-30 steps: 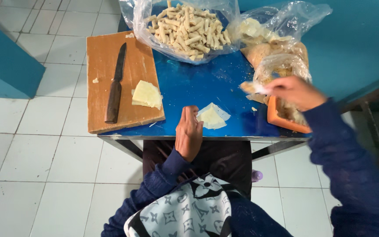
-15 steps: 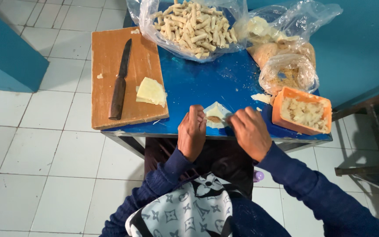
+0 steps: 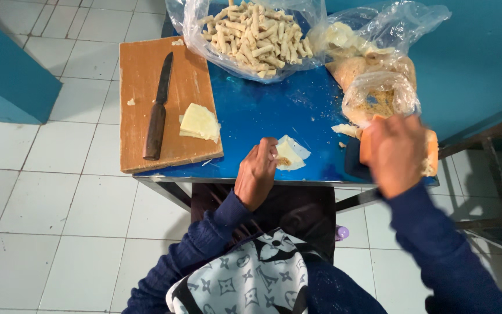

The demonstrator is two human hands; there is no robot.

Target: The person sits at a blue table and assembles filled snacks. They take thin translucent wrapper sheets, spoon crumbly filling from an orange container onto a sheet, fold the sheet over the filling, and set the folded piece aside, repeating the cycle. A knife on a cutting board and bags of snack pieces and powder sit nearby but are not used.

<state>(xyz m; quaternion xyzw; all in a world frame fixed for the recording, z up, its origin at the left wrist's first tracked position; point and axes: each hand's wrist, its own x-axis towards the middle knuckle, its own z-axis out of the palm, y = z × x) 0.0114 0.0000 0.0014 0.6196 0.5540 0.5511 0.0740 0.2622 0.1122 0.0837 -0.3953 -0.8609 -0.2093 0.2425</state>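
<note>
Blue table (image 3: 251, 110) over white tile floor (image 3: 47, 221). Clear bag of rolled pastries (image 3: 254, 38) at far edge; crumpled crumb bags (image 3: 379, 87) right. Left hand (image 3: 257, 171) fingers resting on pastry wrapper (image 3: 291, 152), not closed. Right hand (image 3: 396, 152), beside wrapper half-second ago, now over orange tray (image 3: 431, 152); grip unclear. Knife (image 3: 158, 110) on cutting board (image 3: 140, 139).

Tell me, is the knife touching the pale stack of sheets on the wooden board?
Apart. The head view shows the knife lying left of the pale stack, with a bare strip of wooden board between them.
</note>
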